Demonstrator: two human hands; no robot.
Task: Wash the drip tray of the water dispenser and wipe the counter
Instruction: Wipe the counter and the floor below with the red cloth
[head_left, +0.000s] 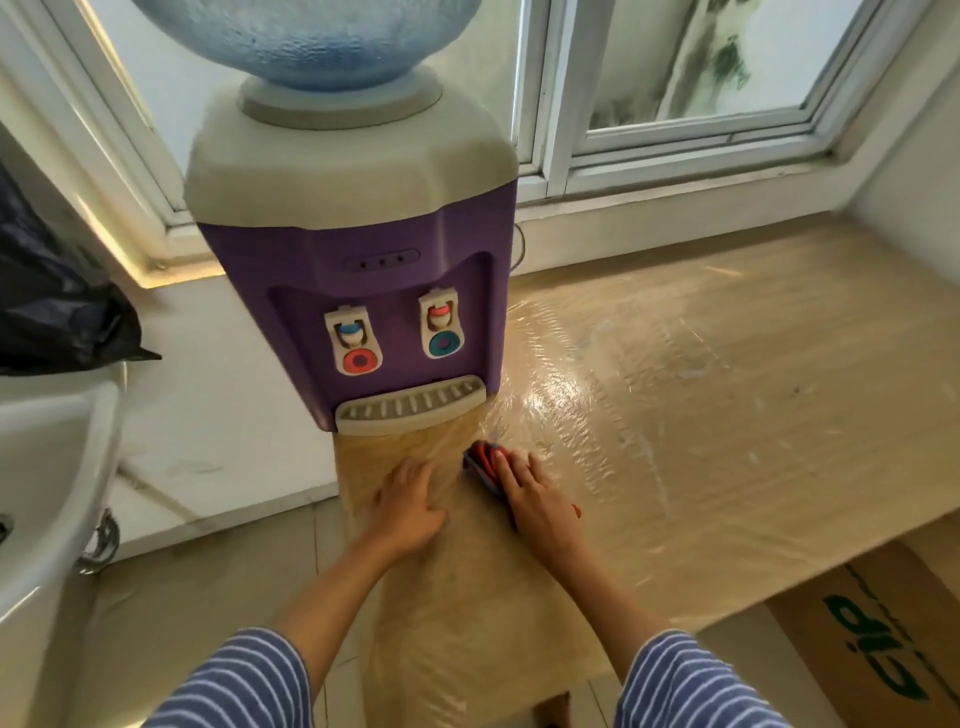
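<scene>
A purple and white water dispenser (358, 249) stands on a tan counter (727, 389) wrapped in shiny plastic film. Its grey-white slotted drip tray (410, 408) sits in place at the dispenser's base, under two taps. My right hand (535, 499) lies flat with straight fingers on a red and blue cloth (482, 462), pressing it to the counter just in front of the tray's right end. My left hand (408, 501) rests palm down on the counter in front of the tray, fingers spread, holding nothing.
A blue water bottle (311, 36) tops the dispenser. A white sink (47, 467) is at the left, with a dark bag (57, 306) above it. Windows run behind the counter. A cardboard box (872, 644) sits below the counter's right front edge.
</scene>
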